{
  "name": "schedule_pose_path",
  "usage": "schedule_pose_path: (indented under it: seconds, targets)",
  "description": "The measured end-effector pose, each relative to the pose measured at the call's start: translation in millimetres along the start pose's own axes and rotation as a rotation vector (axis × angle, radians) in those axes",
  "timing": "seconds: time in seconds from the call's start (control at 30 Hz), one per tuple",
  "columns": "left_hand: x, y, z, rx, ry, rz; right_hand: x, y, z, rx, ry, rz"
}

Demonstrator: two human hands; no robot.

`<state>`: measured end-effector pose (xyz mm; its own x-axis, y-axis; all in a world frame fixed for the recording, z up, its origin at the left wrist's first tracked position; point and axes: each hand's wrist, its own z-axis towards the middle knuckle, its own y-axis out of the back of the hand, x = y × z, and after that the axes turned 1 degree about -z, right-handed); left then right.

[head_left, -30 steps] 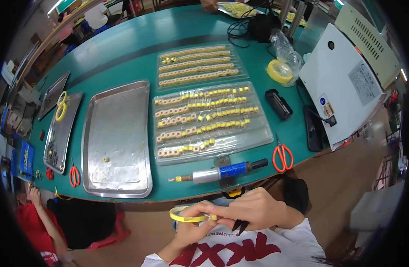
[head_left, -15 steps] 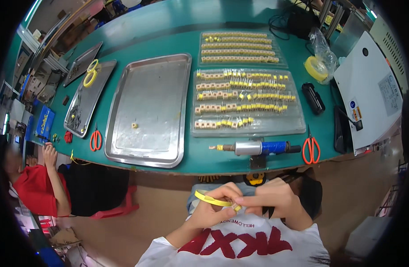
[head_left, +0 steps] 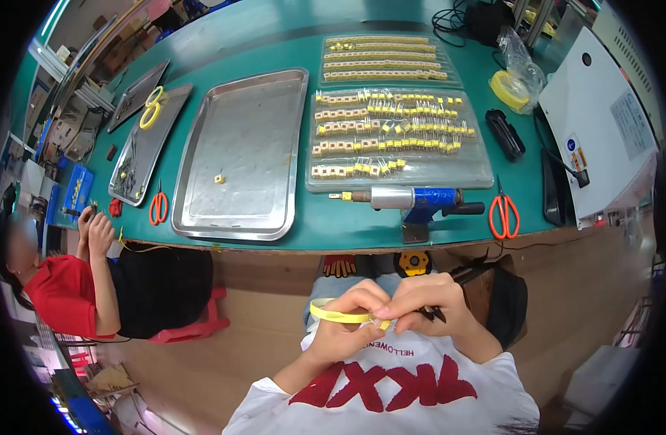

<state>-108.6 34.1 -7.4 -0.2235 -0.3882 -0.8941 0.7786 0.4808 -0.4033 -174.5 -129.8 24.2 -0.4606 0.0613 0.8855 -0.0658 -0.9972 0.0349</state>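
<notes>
My left hand [head_left: 347, 322] is closed round a narrow roll of yellow tape [head_left: 331, 315], the ring standing out past its fingers. At its thumb and fingertips sits a small yellow block-shaped component [head_left: 384, 325] with thin wire leads. My right hand [head_left: 431, 299] meets it there, thumb and index finger pinched at the component and the tape. A dark slender tool [head_left: 433, 314] is tucked in the right hand's curled fingers; its kind is hard to make out. Both hands are over my lap, in front of the bench.
On the green bench [head_left: 268, 51] lie a metal tray [head_left: 235, 206] with one component [head_left: 219, 179], clear trays [head_left: 333, 183] with rows of components, a blue-and-silver holder [head_left: 413, 199], and orange-handled scissors [head_left: 504, 217]. A co-worker in a red sleeve [head_left: 72, 290] sits at left.
The view has shifted, so the bench sits higher in the picture. My right hand's fingers have curled in from a straighter pose to pinch beside my left fingertips. The co-worker's hands have moved slightly.
</notes>
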Motion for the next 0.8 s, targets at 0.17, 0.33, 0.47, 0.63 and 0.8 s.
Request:
schedule_pose_path:
  seconds: [0.17, 0.33, 0.47, 0.63, 0.8]
  targets:
    - [-3, -5, -3, -0.058, -0.158, 0.359, 1, -6, -13, -0.047, -0.227, 0.276]
    - [12, -6, -8, -0.198, -0.287, 0.426, -5, -16, -20, -0.085, -0.287, 0.554]
    - [10, -13, -6, -0.259, -0.306, 0.450, -6, -21, -18, -0.094, -0.269, 0.592]
    - [11, -11, -3, -0.292, -0.324, 0.523, -9, -18, -10, -0.089, -0.287, 0.542]
    - [10, -9, 4, -0.300, -0.277, 0.538, -17, -18, -7, -0.124, -0.307, 0.596]
